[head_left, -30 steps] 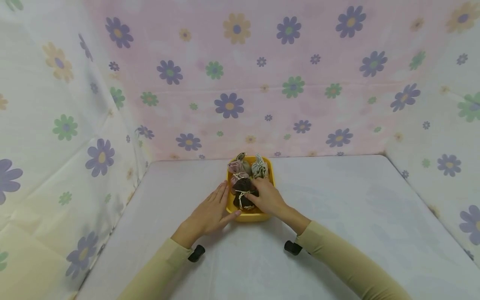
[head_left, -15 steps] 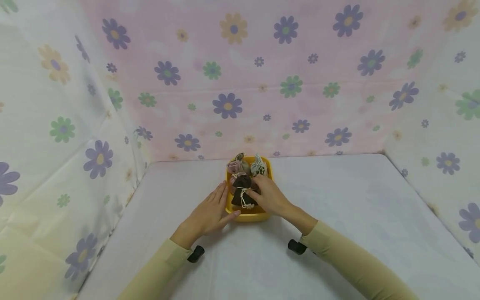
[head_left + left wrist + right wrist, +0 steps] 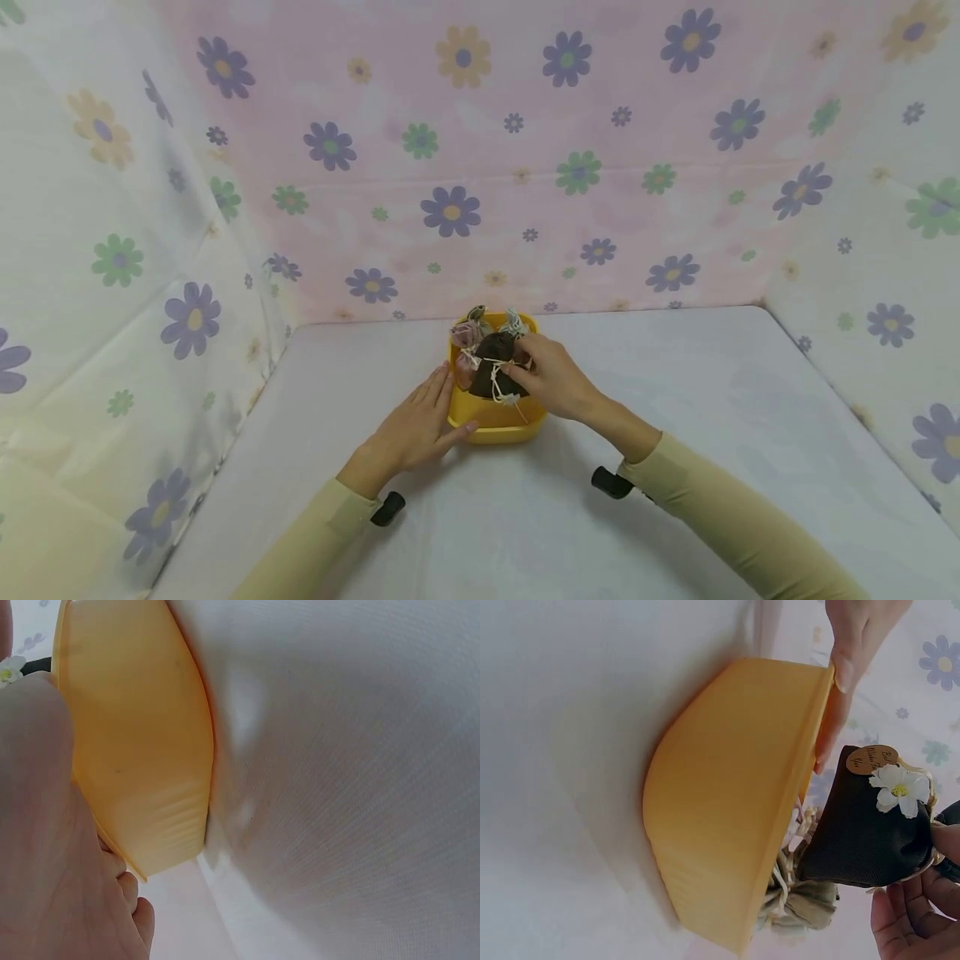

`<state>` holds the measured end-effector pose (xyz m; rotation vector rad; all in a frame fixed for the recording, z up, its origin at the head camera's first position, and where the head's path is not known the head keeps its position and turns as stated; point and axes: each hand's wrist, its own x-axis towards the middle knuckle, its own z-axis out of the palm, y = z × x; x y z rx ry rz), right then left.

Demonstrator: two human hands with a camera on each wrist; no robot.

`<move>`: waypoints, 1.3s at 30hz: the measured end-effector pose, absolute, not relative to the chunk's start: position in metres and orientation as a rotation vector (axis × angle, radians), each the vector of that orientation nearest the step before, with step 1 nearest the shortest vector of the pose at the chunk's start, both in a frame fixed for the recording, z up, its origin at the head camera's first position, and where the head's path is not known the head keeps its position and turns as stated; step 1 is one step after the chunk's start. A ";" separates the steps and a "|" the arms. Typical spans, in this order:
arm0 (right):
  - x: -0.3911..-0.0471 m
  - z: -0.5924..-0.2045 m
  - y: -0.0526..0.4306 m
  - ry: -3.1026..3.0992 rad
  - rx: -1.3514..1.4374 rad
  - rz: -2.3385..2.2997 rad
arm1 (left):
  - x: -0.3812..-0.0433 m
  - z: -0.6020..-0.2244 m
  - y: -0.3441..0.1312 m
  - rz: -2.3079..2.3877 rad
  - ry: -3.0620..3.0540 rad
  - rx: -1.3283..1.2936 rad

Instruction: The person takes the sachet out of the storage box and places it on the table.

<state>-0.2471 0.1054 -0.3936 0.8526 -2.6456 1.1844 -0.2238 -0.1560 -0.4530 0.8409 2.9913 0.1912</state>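
A black drawstring pouch (image 3: pixel 493 380) with a cream cord hangs over the yellow plastic basket (image 3: pixel 498 435), its neck pinched between the thumb and fingers of my right hand (image 3: pixel 561 382). In the right wrist view, a white flower and a small brown tag decorate the pouch (image 3: pixel 862 836), which is raised above the rim. My left hand (image 3: pixel 411 429) lies against the basket's left side, fingers straight and thumb at the front rim. Inside the basket are a pink pouch (image 3: pixel 467 334), another pink one (image 3: pixel 464 372) and a pale patterned one (image 3: pixel 513 323), partly hidden.
The basket stands on a white-covered table (image 3: pixel 690 392) near its back edge. Flower-printed cloth (image 3: pixel 480 158) encloses the back and both sides. A black wrist device (image 3: pixel 612 482) sits under the right cuff, another (image 3: pixel 387 509) under the left.
My right hand has lifted the black pouch from the front of the basket, up and slightly to the right, uncovering the basket's floor there. The left hand stays against the basket.
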 end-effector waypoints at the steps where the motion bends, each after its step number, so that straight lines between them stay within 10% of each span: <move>1: -0.247 -0.392 0.107 -2.639 0.858 1.180 | -0.224 -0.453 -0.156 0.187 2.989 0.838; 39: -0.267 -0.387 0.199 -2.625 0.665 1.083 | -0.225 -0.458 -0.157 0.194 2.994 0.834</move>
